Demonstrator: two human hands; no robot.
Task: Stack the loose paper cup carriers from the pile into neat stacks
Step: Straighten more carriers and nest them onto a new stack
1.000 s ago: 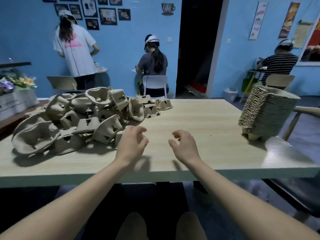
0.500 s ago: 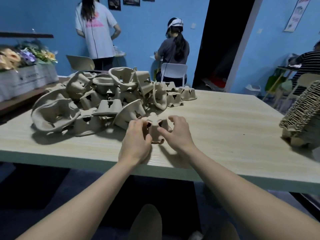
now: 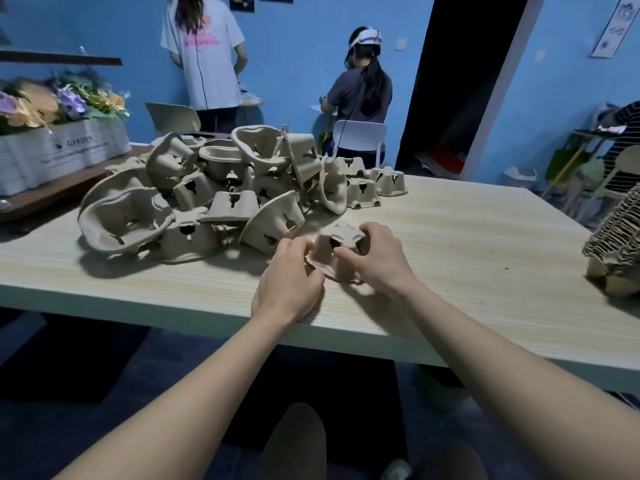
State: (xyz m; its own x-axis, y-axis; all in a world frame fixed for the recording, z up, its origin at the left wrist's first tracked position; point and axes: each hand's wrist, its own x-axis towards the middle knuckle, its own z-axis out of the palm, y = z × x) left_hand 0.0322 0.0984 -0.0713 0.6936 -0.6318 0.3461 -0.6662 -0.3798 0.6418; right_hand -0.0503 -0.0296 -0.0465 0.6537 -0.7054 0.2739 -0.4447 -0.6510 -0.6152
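A loose pile of brown pulp cup carriers (image 3: 221, 192) covers the left half of the wooden table (image 3: 467, 244). One carrier (image 3: 337, 244) lies upside down just in front of the pile, near the table's front edge. My left hand (image 3: 289, 278) grips its left side and my right hand (image 3: 377, 258) grips its right side, fingers curled over its top. A neat stack of carriers (image 3: 616, 244) lies on its side at the table's right edge, partly cut off by the frame.
A white planter box with flowers (image 3: 59, 150) sits on a dark shelf at the left. Two people stand or sit at the blue back wall, with chairs (image 3: 360, 136) behind the table. A third person sits at the far right. A dark doorway opens behind the table.
Both hands went from hovering free above the table to the carrier in front of the pile and now grip it on both sides. The view swung left, pushing the neat stack to the frame's edge.
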